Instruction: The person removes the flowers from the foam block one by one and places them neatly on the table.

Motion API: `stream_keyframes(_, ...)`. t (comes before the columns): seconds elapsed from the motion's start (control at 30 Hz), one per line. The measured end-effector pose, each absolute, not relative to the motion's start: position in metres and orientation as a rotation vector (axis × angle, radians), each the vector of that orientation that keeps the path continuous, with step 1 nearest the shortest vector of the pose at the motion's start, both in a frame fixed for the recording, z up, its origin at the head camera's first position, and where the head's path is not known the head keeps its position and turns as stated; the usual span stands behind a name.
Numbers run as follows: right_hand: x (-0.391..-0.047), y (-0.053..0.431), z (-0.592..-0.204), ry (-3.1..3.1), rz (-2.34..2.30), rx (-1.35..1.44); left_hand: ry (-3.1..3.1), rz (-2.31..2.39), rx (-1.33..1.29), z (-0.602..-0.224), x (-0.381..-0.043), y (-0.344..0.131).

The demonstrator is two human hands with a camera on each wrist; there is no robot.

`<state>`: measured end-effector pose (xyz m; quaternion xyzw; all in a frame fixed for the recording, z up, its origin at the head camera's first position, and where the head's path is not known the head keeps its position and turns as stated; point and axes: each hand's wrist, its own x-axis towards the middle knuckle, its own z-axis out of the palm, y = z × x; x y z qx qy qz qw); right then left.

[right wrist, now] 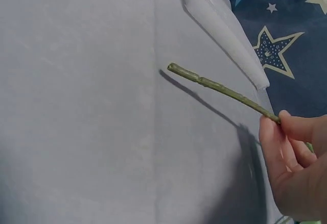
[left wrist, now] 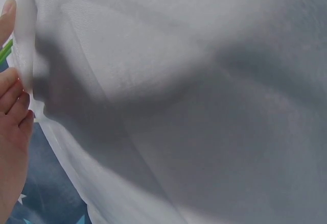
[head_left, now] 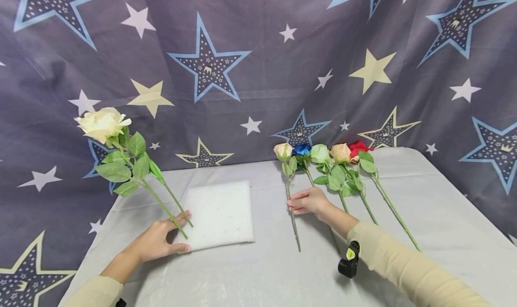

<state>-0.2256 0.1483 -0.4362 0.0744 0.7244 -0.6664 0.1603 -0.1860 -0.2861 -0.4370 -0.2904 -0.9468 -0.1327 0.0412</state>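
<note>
My right hand (head_left: 308, 201) pinches the stem of a pale cream-peach rose (head_left: 283, 151) between thumb and fingers. In the right wrist view, the green lower stem (right wrist: 219, 88) juts out past the fingertips, its shadow on the cloth. At left, my left hand (head_left: 155, 240) rests at the left side of a white foam block (head_left: 220, 215), thumb by the front corner and fingers spread toward the back. A large cream rose (head_left: 102, 124) and a green bud (head_left: 156, 170) stand tilted to the left, their stems meeting the block beside that hand.
Right of the held rose lie a blue rose (head_left: 301, 150), a pale green rose (head_left: 320, 154), a peach rose (head_left: 340, 153) and a red rose (head_left: 357, 149), stems pointing forward. Light grey cloth (head_left: 258, 275) covers the table. A star-patterned curtain (head_left: 258, 51) hangs behind.
</note>
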Motion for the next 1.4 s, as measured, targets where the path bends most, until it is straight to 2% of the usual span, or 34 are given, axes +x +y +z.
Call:
stream_keyframes(0.57,-0.249,0.15,-0.437,2.109,-1.8,0.446,-2.943,-0.46,-0.868,-0.433,-0.186,-0.285)
stream_keyframes(1.07,-0.245,0.154,-0.422,2.086,-1.895,0.414,-2.935,-0.442,-0.874,-0.433,-0.186,-0.285)
stream_keyframes(1.4,-0.245,0.136,-0.407,2.055,-1.972,0.299,-2.959,-0.454,-0.861,-0.433,-0.185,-0.285)
